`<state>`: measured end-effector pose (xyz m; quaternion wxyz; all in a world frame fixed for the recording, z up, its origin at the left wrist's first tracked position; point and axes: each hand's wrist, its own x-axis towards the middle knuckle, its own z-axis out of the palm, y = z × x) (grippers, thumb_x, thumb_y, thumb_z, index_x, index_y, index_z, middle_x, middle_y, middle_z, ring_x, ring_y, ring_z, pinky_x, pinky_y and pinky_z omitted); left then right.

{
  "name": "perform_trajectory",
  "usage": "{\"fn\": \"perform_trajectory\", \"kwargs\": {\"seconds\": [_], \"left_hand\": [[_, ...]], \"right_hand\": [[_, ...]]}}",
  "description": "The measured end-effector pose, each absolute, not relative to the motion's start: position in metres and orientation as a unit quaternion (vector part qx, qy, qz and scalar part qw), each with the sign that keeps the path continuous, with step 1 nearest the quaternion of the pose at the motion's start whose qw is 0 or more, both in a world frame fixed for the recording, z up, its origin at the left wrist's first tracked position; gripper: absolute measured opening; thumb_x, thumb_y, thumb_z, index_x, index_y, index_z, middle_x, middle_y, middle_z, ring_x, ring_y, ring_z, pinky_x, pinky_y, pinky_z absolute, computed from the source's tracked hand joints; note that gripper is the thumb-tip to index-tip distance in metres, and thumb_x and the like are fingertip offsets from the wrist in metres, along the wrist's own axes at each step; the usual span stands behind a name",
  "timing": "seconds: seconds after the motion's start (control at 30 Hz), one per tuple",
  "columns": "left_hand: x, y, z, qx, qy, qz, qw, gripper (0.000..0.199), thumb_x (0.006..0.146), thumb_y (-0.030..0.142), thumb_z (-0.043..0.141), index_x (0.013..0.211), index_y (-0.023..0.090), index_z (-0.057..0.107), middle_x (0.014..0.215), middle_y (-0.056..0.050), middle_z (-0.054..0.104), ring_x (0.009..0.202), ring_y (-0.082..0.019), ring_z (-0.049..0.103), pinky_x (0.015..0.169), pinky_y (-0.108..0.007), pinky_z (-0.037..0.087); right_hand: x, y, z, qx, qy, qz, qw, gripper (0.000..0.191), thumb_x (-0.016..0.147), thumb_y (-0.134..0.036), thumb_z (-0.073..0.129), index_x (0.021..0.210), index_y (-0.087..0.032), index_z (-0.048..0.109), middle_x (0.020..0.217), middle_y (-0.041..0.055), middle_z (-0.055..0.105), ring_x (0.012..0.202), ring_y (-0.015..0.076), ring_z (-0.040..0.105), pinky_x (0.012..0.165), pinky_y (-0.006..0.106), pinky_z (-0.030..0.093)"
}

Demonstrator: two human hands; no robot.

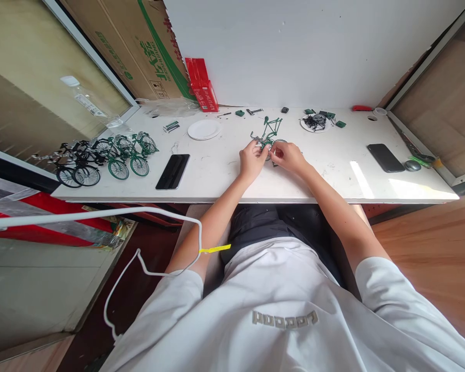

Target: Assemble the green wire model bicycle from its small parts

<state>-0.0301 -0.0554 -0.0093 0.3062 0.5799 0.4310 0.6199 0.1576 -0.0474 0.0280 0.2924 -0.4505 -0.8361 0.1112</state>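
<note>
Over the middle of the table, my left hand [252,161] is closed around a small green model bicycle [270,141], which my fingers partly cover. My right hand [290,156] meets it from the other side, its thumb and forefinger pinched together at the model; any small part between them is too small to make out. Just beyond my fingertips lies a loose green bicycle frame [272,125]. To the left stand finished-looking model bicycles, several green ones [139,164] and several black ones [87,174].
Left of my hands lie a phone [172,171] and a white plate [204,129]. A red box [202,88] and small parts sit along the back. On the right are a plate of black parts [314,123], another phone [385,157] and a mouse [413,165]. A white cable [139,211] hangs at front left.
</note>
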Motion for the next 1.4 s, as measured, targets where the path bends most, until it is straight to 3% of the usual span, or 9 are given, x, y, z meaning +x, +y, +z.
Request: {"fn": "perform_trajectory", "kwargs": {"seconds": [0.17,0.33,0.5,0.7,0.87,1.03,1.23,1.4], "left_hand": [[-0.017,-0.07,0.004,0.577,0.398,0.625,0.344,0.039,0.096,0.049,0.09,0.116,0.019,0.077,0.1,-0.011,0.088,0.102,-0.029,0.089,0.093,-0.038,0.074],[-0.008,-0.082,0.014,0.579,0.376,0.617,0.379,0.042,0.096,0.053,0.09,0.117,0.018,0.077,0.107,-0.012,0.089,0.103,-0.03,0.089,0.095,-0.04,0.075],[-0.005,-0.086,0.013,0.568,0.369,0.613,0.407,0.046,0.095,0.052,0.091,0.121,0.017,0.076,0.111,-0.015,0.089,0.108,-0.033,0.089,0.098,-0.042,0.075],[-0.003,-0.076,-0.001,0.536,0.369,0.619,0.44,0.044,0.086,0.053,0.097,0.101,0.018,0.075,0.11,-0.015,0.089,0.108,-0.032,0.088,0.097,-0.041,0.074],[-0.006,-0.066,-0.013,0.535,0.377,0.629,0.42,0.043,0.086,0.055,0.095,0.096,0.018,0.077,0.103,-0.014,0.088,0.099,-0.028,0.088,0.091,-0.038,0.073],[-0.004,-0.066,-0.021,0.532,0.392,0.631,0.407,0.043,0.085,0.056,0.095,0.092,0.02,0.073,0.101,-0.013,0.088,0.099,-0.028,0.088,0.09,-0.037,0.073],[-0.002,-0.069,-0.021,0.533,0.377,0.628,0.423,0.047,0.084,0.057,0.097,0.092,0.019,0.07,0.102,-0.015,0.088,0.101,-0.03,0.089,0.091,-0.038,0.074],[-0.003,-0.072,-0.019,0.548,0.378,0.623,0.411,0.047,0.085,0.057,0.097,0.095,0.019,0.071,0.102,-0.014,0.088,0.103,-0.03,0.089,0.096,-0.04,0.074]], "right_hand": [[0.169,-0.066,0.039,-0.457,-0.84,0.07,0.286,0.021,0.104,-0.039,0.057,0.106,-0.022,0.069,0.087,0.0074,0.076,0.072,0.0236,0.059,0.07,0.035,0.036],[0.176,-0.087,0.051,-0.467,-0.832,0.048,0.296,0.022,0.106,-0.04,0.056,0.099,-0.023,0.067,0.089,0.0099,0.074,0.08,0.0266,0.06,0.071,0.035,0.034],[0.179,-0.092,0.047,-0.488,-0.817,0.054,0.303,0.03,0.111,-0.044,0.052,0.089,-0.025,0.06,0.084,0.0087,0.071,0.076,0.0255,0.058,0.069,0.035,0.033],[0.179,-0.082,0.022,-0.478,-0.82,0.07,0.308,0.04,0.115,-0.053,0.045,0.092,-0.025,0.06,0.086,0.0096,0.074,0.077,0.0264,0.062,0.07,0.035,0.036],[0.174,-0.08,0.006,-0.489,-0.802,0.076,0.334,0.033,0.111,-0.054,0.051,0.106,-0.024,0.064,0.094,0.0104,0.078,0.08,0.0268,0.065,0.069,0.035,0.038],[0.173,-0.082,0.002,-0.495,-0.796,0.077,0.339,0.031,0.108,-0.052,0.055,0.109,-0.023,0.066,0.087,0.0088,0.075,0.076,0.0261,0.064,0.07,0.036,0.041],[0.171,-0.086,0.004,-0.496,-0.803,0.043,0.328,0.028,0.108,-0.048,0.051,0.099,-0.025,0.063,0.087,0.01,0.074,0.08,0.0279,0.064,0.069,0.036,0.037],[0.171,-0.084,0.004,-0.495,-0.806,0.053,0.32,0.042,0.114,-0.053,0.041,0.087,-0.026,0.057,0.084,0.0117,0.071,0.079,0.0283,0.061,0.069,0.037,0.037]]}}
